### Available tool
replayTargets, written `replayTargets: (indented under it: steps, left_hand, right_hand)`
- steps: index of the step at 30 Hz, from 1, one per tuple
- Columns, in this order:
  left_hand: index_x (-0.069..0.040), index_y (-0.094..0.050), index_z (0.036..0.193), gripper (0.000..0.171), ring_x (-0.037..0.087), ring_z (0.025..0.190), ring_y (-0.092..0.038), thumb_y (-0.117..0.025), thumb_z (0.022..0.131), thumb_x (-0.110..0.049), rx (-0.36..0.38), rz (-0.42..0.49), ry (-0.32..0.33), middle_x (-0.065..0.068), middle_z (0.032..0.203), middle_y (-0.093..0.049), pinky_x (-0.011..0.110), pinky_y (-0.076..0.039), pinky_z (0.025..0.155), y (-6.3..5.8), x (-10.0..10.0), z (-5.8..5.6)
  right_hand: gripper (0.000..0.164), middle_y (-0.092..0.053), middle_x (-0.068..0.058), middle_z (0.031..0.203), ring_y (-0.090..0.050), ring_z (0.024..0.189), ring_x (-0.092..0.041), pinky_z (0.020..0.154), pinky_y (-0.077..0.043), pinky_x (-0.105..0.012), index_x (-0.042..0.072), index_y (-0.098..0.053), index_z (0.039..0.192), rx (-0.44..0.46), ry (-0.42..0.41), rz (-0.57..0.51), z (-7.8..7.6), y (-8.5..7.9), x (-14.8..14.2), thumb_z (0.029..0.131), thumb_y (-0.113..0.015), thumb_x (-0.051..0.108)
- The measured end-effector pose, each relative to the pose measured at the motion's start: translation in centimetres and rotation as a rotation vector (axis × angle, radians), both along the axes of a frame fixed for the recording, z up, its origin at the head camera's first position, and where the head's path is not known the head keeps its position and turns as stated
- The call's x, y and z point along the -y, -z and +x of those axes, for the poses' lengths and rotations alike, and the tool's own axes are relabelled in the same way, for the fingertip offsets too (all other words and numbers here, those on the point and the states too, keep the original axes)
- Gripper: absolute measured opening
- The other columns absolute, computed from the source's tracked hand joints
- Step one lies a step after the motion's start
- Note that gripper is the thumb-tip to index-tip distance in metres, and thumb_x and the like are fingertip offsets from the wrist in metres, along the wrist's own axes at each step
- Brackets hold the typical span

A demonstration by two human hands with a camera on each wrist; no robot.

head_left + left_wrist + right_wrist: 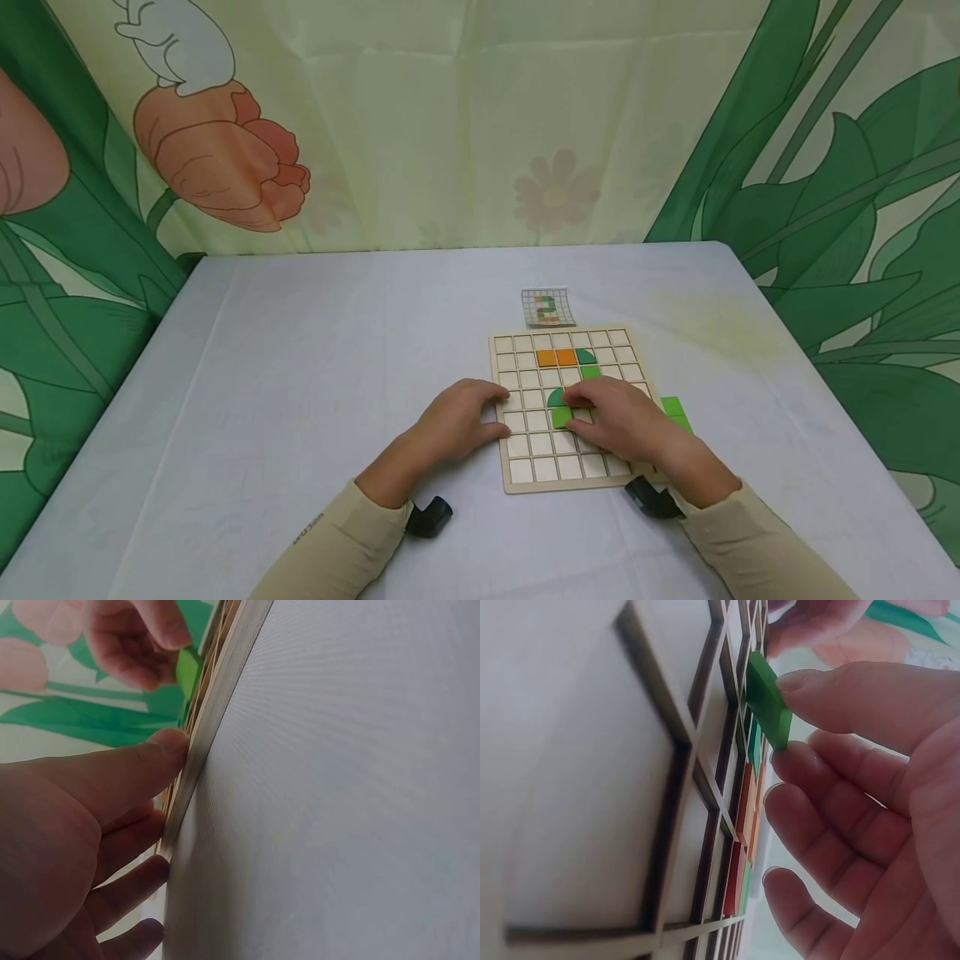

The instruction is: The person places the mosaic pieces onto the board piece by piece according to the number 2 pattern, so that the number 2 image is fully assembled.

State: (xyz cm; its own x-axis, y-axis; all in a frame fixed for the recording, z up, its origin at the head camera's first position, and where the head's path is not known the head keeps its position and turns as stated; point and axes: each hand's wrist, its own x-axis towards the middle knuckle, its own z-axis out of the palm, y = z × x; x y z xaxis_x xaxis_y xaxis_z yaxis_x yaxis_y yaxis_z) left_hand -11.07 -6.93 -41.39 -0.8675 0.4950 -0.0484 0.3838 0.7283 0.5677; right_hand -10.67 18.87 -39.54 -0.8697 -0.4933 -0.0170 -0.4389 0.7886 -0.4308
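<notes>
My right hand (626, 417) pinches a light green square tile (769, 705) between thumb and fingertip. The tile stands tilted over a cell of the wooden grid board (531, 471). Just beyond this tile in the head view, a dark green rounded piece (555, 398) lies in the grid. Along the board's left edge, my left hand (457, 421) touches the frame with thumb and fingertips spread apart. Two orange squares (557, 358), another dark green rounded piece (586, 357) and a light green square (591, 372) sit in the upper cells. My right hand hides part of the middle cells.
Behind the board lies a small card (548, 308) printed with a coloured grid pattern. More light green tiles (675, 408) lie by the board's right edge, partly behind my right hand. A white cloth (300, 400) covers the table, and a printed curtain (420, 125) hangs behind.
</notes>
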Motion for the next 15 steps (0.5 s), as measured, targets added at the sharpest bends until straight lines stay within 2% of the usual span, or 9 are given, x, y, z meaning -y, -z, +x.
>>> replayTargets:
  steps: [15]
  left_hand:
    - [-0.006,-0.065,0.127,0.045,0.025,0.126,-0.054,-0.08,0.088,-0.024,-0.002,-0.01,0.005,0.005,0.127,-0.065,0.039,-0.043,0.107,0.1,0.0,-0.06]
  right_hand:
    - [0.023,-0.068,0.001,0.105,-0.064,0.102,-0.024,0.092,-0.052,-0.045,0.009,-0.071,0.11,0.005,-0.013,-0.017,-0.01,-0.07,0.51,0.089,-0.076,0.018]
